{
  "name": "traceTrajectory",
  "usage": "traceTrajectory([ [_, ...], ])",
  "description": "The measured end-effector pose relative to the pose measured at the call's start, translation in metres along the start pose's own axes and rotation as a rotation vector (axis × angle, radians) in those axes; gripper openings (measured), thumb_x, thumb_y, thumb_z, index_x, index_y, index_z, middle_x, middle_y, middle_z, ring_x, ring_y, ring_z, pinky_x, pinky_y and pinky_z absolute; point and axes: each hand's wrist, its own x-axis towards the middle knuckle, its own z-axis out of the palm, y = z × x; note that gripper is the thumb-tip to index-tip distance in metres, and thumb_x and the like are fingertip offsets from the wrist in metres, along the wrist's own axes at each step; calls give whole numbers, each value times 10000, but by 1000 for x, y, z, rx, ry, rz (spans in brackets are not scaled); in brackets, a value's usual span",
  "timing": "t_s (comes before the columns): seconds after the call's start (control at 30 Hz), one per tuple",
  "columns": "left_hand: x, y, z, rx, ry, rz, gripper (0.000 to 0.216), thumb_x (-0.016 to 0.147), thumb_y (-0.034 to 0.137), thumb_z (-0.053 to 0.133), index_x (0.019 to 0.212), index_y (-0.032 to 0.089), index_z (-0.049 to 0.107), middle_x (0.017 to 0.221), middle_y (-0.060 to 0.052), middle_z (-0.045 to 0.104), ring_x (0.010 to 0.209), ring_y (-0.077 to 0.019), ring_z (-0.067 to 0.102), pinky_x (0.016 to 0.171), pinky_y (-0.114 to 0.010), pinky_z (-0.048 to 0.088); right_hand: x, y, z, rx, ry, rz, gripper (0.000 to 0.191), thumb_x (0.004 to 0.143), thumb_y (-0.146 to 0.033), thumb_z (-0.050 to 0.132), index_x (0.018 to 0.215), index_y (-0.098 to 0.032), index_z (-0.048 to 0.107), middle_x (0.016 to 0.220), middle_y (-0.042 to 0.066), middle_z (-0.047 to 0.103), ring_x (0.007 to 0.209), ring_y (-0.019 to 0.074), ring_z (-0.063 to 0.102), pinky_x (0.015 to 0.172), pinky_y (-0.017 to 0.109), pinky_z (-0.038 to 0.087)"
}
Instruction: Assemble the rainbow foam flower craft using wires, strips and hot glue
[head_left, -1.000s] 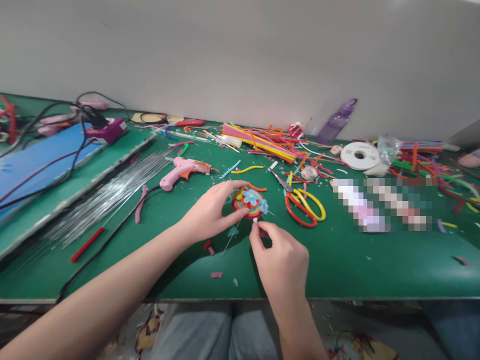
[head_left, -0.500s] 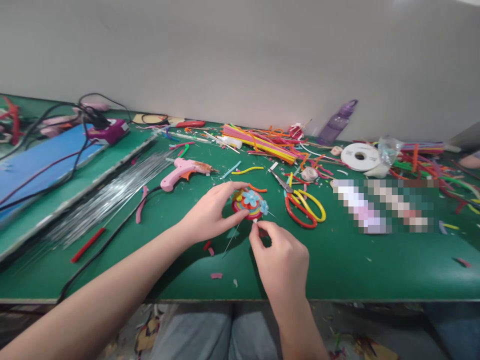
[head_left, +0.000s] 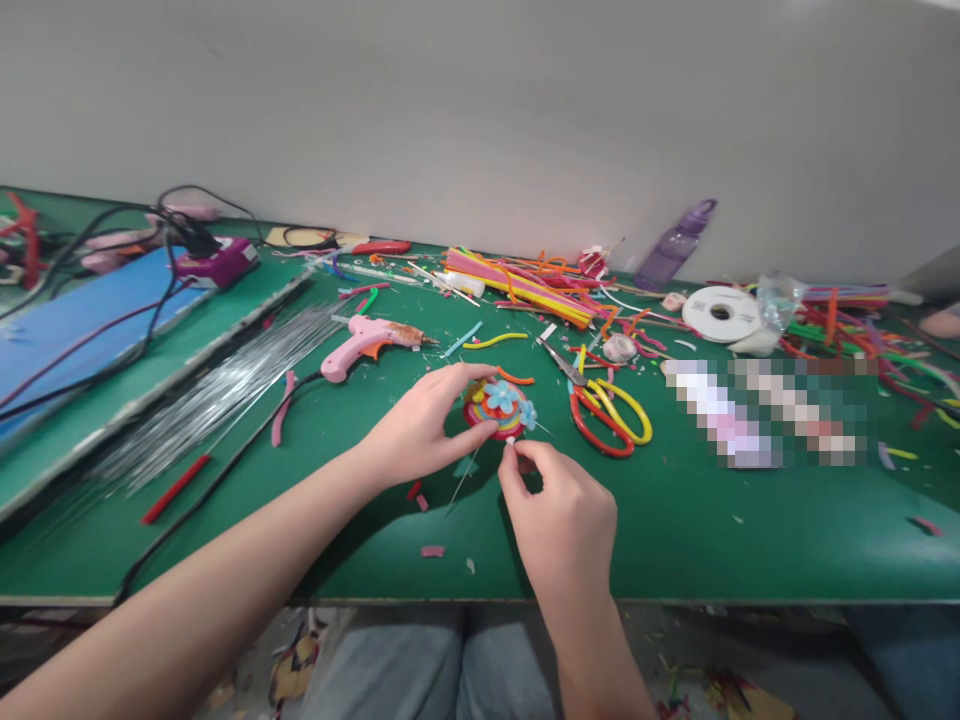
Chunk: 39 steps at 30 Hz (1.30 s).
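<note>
Between thumb and fingers, my left hand grips a small round craft piece with bands of red, yellow and other colours. Light-blue flowers sit on its top and right side. A thin wire slants down below it. My right hand is closed in a pinch at the piece's lower edge, on a tiny whitish bit at the fingertips; what it is exactly, I cannot make out. To the right lie scissors with red and yellow handles.
A pink glue gun lies left of my hands, its black cord crossing the green table. Beyond it are a bundle of clear wires, coloured strips, a purple bottle and a white spool.
</note>
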Motion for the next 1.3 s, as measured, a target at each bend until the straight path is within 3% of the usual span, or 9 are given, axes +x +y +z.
traceTrajectory([
  [0.63, -1, -1, 0, 13, -8, 11, 480, 891, 379, 543, 1310, 180, 419, 1297, -86, 557, 1188, -206, 537, 1011, -343, 424, -2, 2, 1, 47, -47, 52, 154, 865, -244, 584, 767, -184, 686, 637, -21, 690, 559, 137, 638, 564, 252, 379],
  [0.87, 1, -1, 0, 14, -9, 14, 467, 895, 370, 545, 1305, 186, 418, 1302, -83, 554, 1203, -206, 523, 1021, -353, 415, -3, 4, -8, 125, -25, 88, 193, 871, -336, 602, 844, -163, 685, 702, 3, 710, 581, 126, 645, 578, 239, 414],
  [1.03, 0, -1, 1, 14, -13, 20, 464, 898, 370, 540, 1305, 182, 420, 1301, -84, 552, 1194, -204, 529, 1019, -351, 417, -2, 9, -17, 169, 43, -63, 130, 887, -220, 585, 910, -138, 684, 724, 17, 684, 600, 109, 613, 622, 229, 436],
  [1.3, -2, -2, 1, 15, 4, 19, 462, 899, 366, 541, 1302, 179, 416, 1310, -87, 552, 1216, -209, 519, 1030, -350, 414, -3, 12, -11, 184, -96, -158, 279, 906, -185, 536, 1151, -147, 664, 785, 50, 628, 688, 131, 602, 641, 240, 452],
])
